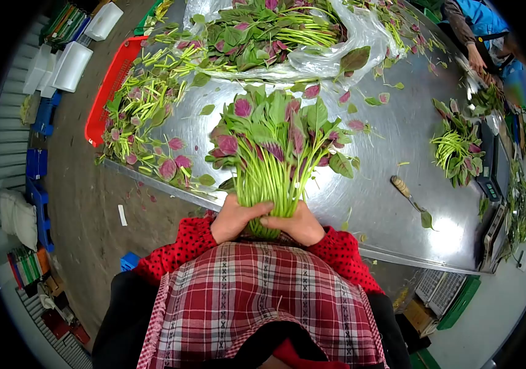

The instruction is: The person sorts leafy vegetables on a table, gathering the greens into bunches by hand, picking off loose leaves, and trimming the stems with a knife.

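Note:
Both of my hands grip one thick bunch of amaranth greens [275, 160] near the front edge of the metal table. My left hand [238, 218] wraps the stems from the left, and my right hand [300, 222] wraps them from the right, thumbs across the front. The green and purple leaves point away from me, over the tabletop; the cut stem ends are toward my apron. Beyond the bunch, a large heap of the same greens [263, 34] lies on clear plastic sheeting [367, 37].
Cut stems and leaves [152, 104] pile beside a red crate [106, 92] at left. On the metal table [367, 178], a wooden-handled knife [401, 186] lies right, near another bunch [456, 147] and a scale [490, 163]. Another person's hand [476, 59] is at the far right.

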Motion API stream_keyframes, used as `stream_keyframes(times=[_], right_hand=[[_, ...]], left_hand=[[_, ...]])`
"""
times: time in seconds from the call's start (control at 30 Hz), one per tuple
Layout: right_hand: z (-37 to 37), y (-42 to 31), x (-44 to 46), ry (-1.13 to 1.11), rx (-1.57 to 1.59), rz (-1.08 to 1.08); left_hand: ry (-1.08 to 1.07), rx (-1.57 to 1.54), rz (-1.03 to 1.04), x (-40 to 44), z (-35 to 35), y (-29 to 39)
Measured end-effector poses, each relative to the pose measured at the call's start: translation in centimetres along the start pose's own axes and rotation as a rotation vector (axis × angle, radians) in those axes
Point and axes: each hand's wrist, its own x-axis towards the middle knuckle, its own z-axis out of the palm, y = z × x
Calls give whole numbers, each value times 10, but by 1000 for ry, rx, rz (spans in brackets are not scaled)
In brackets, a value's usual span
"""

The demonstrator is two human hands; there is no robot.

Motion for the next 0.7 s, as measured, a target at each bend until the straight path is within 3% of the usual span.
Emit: stream_keyframes(times=[0.07,0.3,0.33,0.43,0.5,0.57,0.63,0.7], right_hand=[[2,4,-9,57,116,47],[3,-1,-1,109,35,-46],[1,-2,0,115,72,-34],[8,-12,3,136,186,37],[8,-8,12,31,81,-3],[-14,-37,8,127,28,28],[-41,-103,-19,192,-49,-69],[-39,-145,-40,291,-25,-364]], left_hand=[[41,-2,36,-8,-1,7],[154,-42,20,-7,5,24],[199,-46,91,-4,4,23],[139,-74,15,-1,10,26],[64,-45,41,5,8,36],[116,131,-29,6,-6,66],[137,199,64,-5,-29,129],[77,392,300,-16,-46,176]])
